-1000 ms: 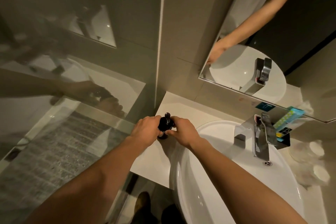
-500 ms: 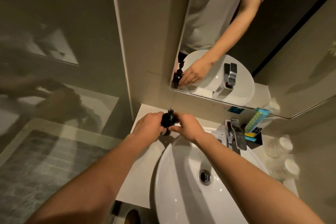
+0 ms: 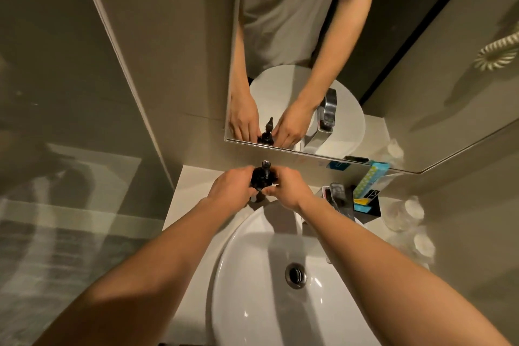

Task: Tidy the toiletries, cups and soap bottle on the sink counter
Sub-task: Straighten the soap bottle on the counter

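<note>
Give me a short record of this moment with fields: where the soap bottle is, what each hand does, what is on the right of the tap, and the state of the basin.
soap bottle: dark pump bottle, upright on the counter behind the basin, left of the tap
left hand: grips the bottle's left side
right hand: grips its right side
right of tap: black holder with toiletry packets; two clear cups with paper covers
basin: white basin, empty, drain visible

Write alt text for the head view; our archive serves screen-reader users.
Both hands, left hand and right hand, grip a dark soap bottle on the counter behind a white sink. Cups and toiletries sit beyond the faucet.
</note>
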Available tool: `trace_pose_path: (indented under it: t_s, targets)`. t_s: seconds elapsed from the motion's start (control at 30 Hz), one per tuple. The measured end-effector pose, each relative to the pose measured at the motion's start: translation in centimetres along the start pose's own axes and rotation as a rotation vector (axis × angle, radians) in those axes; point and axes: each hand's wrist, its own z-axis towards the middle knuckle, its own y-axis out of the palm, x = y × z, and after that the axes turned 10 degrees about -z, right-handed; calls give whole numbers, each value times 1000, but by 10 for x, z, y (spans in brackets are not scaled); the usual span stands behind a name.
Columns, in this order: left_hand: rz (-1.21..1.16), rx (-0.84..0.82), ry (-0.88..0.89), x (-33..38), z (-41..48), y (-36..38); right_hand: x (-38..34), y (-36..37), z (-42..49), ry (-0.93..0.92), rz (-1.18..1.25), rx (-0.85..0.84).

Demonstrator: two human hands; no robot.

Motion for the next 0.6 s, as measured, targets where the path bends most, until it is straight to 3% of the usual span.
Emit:
trace_pose_path:
  t_s: [0.6]
  targets:
    - [-31, -108, 42, -12, 37, 12, 12, 8, 25, 149, -24, 0]
